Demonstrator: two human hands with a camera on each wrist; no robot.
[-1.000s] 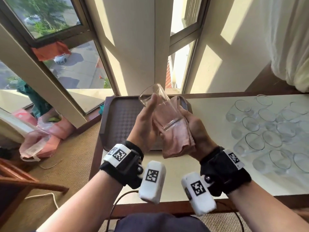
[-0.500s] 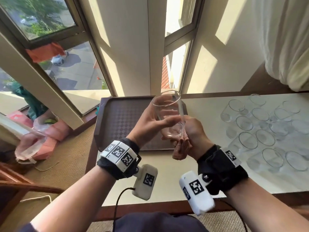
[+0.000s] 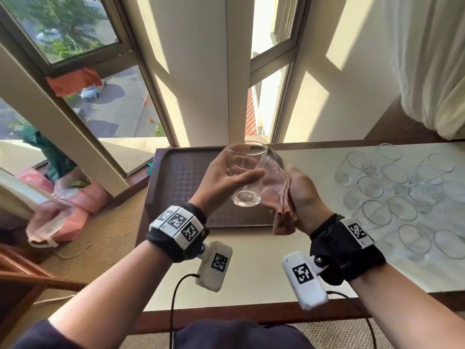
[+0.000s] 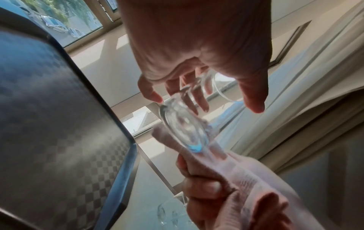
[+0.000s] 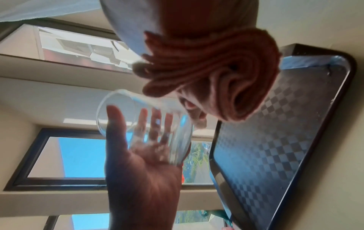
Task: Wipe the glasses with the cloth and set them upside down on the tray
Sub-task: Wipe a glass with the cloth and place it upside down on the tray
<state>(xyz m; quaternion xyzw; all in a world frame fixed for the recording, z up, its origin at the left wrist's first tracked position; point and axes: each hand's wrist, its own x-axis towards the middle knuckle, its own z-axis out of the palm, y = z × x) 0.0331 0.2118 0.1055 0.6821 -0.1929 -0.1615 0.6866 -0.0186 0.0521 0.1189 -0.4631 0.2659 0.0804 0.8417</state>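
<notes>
You are standing at a pale worktop (image 3: 246, 280) by a sunlit window, both hands raised in front of you. Your left hand (image 3: 221, 182) holds one clear glass (image 3: 246, 173) upright, thumb across the near side and fingers wrapped behind it, so its open mouth faces up. You hold it above the near part of a dark checkered tray (image 3: 181, 182), which lies on the left end of the worktop with nothing on it that can be seen.

Your right hand (image 3: 302, 195) grips a folded pink cloth (image 3: 283, 197), bunched in the fingers, its folds pressed against the right side of the glass near the base. Held this way, one hand steadies the glass while the other can rub the cloth over its wall; that looks like the wiping step.

To your right, well apart from the tray, a cluster of other glasses (image 3: 400, 195) stands on the worktop, mouths up, probably waiting their turn.

The glass in your hand is not yet turned over. Since the tray sits directly under it, you would likely only need to flip the glass and lower it. Bare glass can slip, so a firm hold matters during the turn.
</notes>
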